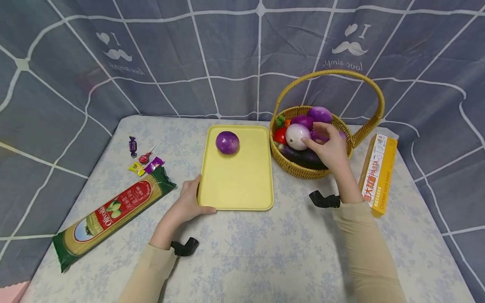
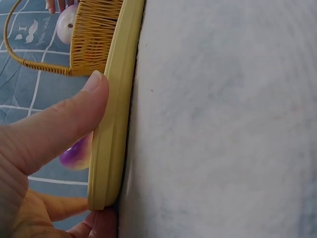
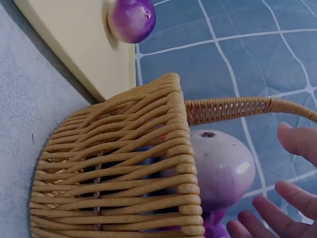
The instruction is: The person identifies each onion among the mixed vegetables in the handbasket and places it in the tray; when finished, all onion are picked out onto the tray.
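Note:
My left hand grips the near left corner of a yellow tray, thumb along the near rim and fingers at the left side. One round purple vegetable sits on that tray, near its far left. Over the wicker basket is my right hand, its fingers spread beside a round white-and-purple vegetable. In the right wrist view, a gap shows between those fingers and the pale vegetable. Other purple vegetables, a long dark eggplant and a red tomato-like piece fill the basket.
The basket's tall handle arches above its contents. To its right lies a yellow pasta box. On the left are a spaghetti packet, a lollipop and wrapped candies. A grey-blue checked curtain hangs behind the table.

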`<state>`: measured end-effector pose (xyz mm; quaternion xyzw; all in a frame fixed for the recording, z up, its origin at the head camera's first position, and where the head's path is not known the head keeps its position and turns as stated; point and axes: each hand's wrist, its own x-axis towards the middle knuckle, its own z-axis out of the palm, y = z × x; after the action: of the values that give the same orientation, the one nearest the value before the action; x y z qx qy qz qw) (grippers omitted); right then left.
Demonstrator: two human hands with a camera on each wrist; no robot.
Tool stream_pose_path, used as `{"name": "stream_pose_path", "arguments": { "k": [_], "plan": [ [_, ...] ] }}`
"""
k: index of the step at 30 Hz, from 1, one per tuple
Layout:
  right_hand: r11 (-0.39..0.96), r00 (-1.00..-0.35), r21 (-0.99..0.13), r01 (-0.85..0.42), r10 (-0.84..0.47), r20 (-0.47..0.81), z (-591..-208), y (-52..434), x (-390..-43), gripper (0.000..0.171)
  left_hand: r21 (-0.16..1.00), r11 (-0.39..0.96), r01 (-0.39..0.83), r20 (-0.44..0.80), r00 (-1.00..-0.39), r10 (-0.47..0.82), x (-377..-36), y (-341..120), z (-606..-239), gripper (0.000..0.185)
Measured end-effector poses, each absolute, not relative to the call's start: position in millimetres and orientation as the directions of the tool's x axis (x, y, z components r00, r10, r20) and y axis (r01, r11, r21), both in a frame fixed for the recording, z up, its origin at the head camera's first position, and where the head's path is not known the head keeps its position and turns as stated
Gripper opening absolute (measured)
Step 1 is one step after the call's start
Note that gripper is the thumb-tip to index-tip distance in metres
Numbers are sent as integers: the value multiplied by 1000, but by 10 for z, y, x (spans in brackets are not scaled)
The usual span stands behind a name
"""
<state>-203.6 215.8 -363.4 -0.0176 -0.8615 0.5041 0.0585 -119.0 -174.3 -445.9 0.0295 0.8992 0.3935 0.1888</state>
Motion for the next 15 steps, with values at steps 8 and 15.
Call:
{"name": "stream_pose_path", "arguments": {
  "k": [8,15],
  "plan": [
    [508,-993,-861,-42,72,91,-3682,2113,-2101,62,743,666,-64,-266,-942,206,-1169,-1760,-4484,117],
    [566,-992,-824,-30,82,93,-3734,2078,-2162,65,761,644,-72,-265,-942,207,-1145,-1772,-4478,112]
  ]
}}
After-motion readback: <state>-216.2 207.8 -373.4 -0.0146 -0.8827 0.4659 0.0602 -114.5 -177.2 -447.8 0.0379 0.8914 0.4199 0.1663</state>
